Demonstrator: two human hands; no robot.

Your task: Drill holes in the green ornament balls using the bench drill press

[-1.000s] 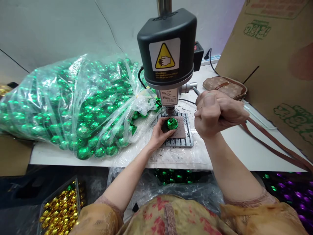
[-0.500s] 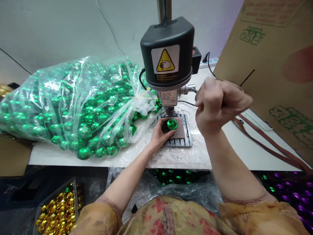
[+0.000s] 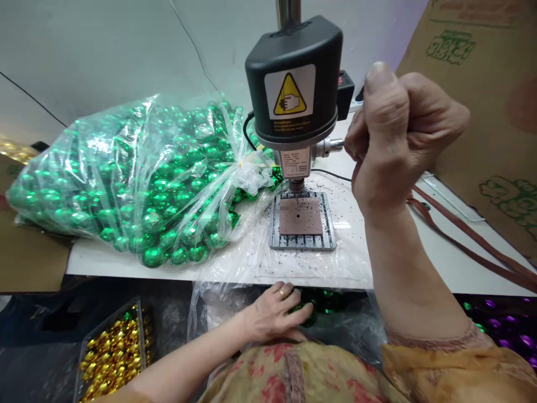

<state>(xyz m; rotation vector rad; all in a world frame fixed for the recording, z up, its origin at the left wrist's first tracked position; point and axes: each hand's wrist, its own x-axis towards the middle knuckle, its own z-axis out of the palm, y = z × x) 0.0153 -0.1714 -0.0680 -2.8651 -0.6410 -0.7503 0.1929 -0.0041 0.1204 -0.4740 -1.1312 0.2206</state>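
Note:
A black drill press (image 3: 293,84) with a hand-warning sticker stands on the white table. Below its chuck, a brown square pad (image 3: 302,215) with a small hole lies on the grey slotted base plate (image 3: 331,238). My right hand (image 3: 403,134) is closed in a fist at the press's silver side hub (image 3: 331,145), wrapped round the feed handle, which the fingers mostly hide. Below the table edge, my left hand (image 3: 279,310) reaches palm down with its fingers apart over shiny green balls (image 3: 325,299) in clear plastic. What lies under its palm is hidden.
A large clear bag of green faceted balls (image 3: 138,184) lies left of the press. Gold balls (image 3: 113,355) fill a clear bin at lower left. Purple balls (image 3: 512,330) are at lower right. A cardboard box (image 3: 495,134) and a brown strap (image 3: 453,224) are at right.
My left hand has left the base plate and moved down to the balls below the table edge. The green ball it held on the pad is gone from there. My right fist is higher.

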